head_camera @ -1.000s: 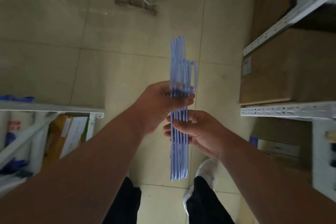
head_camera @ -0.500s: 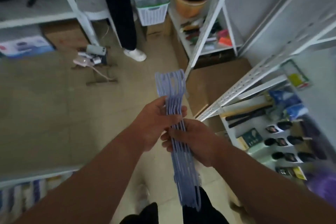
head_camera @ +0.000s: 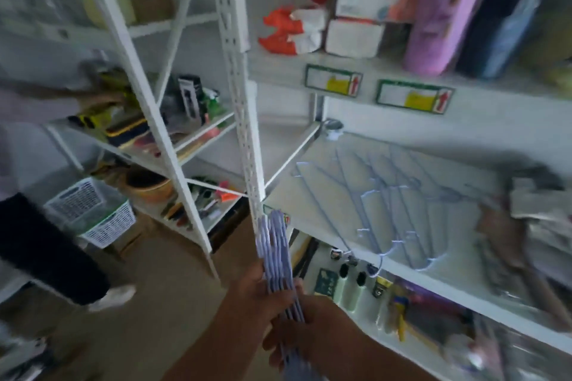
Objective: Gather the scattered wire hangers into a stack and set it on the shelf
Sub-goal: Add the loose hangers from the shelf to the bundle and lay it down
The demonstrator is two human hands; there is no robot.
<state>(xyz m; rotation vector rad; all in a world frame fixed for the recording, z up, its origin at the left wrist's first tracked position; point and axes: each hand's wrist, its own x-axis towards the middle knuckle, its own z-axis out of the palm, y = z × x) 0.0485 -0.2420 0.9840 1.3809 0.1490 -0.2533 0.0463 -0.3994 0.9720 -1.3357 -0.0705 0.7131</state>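
A stack of blue wire hangers (head_camera: 277,252) stands edge-on between my two hands, its top pointing up toward the shelf post. My left hand (head_camera: 252,294) grips the stack from the left. My right hand (head_camera: 305,326) is closed on it lower down. On the white shelf (head_camera: 309,182) to the right, several more blue wire hangers (head_camera: 393,204) lie spread out flat, their hooks toward the front edge. The view is blurred by motion.
A white perforated shelf post (head_camera: 244,120) rises just beyond the held stack. Another person (head_camera: 40,244) stands at the left, reaching into a neighbouring rack. A white basket (head_camera: 93,213) sits on the floor. Boxes, a purple roll (head_camera: 445,9) and bottles fill nearby shelves.
My view has swung up from the floor to the shelving on the right. Both hands have kept hold of the hanger stack, which now sits close to the shelf with the spread hangers.
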